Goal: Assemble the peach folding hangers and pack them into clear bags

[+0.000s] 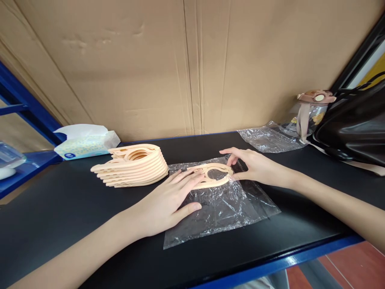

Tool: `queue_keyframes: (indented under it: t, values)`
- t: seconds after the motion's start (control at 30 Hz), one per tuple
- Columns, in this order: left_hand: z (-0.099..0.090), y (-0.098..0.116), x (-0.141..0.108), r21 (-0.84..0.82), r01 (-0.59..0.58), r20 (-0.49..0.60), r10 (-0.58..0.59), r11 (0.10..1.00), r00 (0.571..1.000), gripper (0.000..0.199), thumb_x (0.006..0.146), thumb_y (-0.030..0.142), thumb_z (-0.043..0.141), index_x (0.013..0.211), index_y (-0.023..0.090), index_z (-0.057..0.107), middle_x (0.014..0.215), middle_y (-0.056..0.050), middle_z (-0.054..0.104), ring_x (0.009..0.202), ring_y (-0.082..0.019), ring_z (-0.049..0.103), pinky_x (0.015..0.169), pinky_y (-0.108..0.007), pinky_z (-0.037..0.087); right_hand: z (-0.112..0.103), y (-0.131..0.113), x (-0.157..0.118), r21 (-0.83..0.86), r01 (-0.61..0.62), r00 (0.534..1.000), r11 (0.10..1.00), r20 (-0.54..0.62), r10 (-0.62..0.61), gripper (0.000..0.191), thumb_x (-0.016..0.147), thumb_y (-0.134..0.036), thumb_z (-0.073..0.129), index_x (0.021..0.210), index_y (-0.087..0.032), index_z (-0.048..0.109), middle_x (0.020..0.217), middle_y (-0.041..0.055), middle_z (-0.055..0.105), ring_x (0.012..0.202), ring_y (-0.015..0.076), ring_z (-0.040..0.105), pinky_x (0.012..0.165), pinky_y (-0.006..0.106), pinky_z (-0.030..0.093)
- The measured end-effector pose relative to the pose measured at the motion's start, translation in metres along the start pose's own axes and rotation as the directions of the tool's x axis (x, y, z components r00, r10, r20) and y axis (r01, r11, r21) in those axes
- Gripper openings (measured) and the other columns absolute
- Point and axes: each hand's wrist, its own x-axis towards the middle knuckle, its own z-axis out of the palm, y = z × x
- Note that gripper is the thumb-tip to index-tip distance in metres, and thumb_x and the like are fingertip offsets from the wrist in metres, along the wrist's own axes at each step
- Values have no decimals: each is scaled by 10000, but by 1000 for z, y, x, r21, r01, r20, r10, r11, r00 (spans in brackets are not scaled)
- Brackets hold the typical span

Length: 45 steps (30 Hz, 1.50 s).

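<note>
A peach folding hanger [218, 183] lies flat at a clear plastic bag [216, 212]; I cannot tell whether it is in the bag or on top. My left hand [168, 202] rests palm down over the hanger's left part, fingers stretched and thumb spread on the bag. At the hanger's right end is my right hand [255, 166], its fingers bent and apart from the thumb, whose tip touches the hanger's edge or the film there. Just left of the bag stands a neat stack of several matching hangers [135, 172].
Behind the stack sits a tissue pack [86, 146]. Another clear bag [270, 138] lies at the back right, near a strapped drinking bottle [313, 114] and a black bag [357, 124]. Cardboard [135, 68] walls the back of the black table [60, 220].
</note>
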Motion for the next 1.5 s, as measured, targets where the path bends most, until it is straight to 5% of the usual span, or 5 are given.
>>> queue_keyframes:
  t: [0.17,0.37,0.87,1.23,1.5]
  values:
    - [-1,2,0,-2,-26,-41,26,1000,999,611,961,500,359,1481,205,234,1535,-69,296,1404,-244,280,1136,-449,286,1,2,1,30,22,1000,999,0,-22,627,809,-437,639,1357,-254,395,1028,18,682,965,213,583,904,396,389]
    - [3,1,1,2,7,-43,-7,1000,999,654,950,535,351,1490,206,185,1552,-73,249,1437,-278,167,1154,-566,150,5,0,2,123,27,1000,992,-19,-25,558,824,-358,629,1329,-241,421,1031,11,691,950,187,600,869,369,427]
    - [4,-3,1,-68,-22,-23,20,997,1000,650,945,540,356,1479,187,247,1559,-81,222,1440,-268,162,1165,-534,160,27,-1,9,428,37,992,903,-128,20,627,800,-277,649,1362,-286,371,1060,2,693,859,156,579,837,363,451]
    - [4,-5,-3,43,58,-129,-52,997,990,560,968,458,353,1444,170,299,1526,-121,299,1405,-273,274,1137,-516,258,11,-11,5,356,-51,996,933,-54,75,450,823,-339,617,1250,-234,522,914,26,735,763,176,651,726,350,490]
    - [5,-4,0,26,24,-114,-21,999,993,549,967,450,363,1442,177,319,1531,-110,292,1416,-274,243,1138,-500,268,2,-11,2,535,-170,985,828,71,156,536,771,-274,657,1276,-202,491,922,52,754,815,192,686,786,354,506]
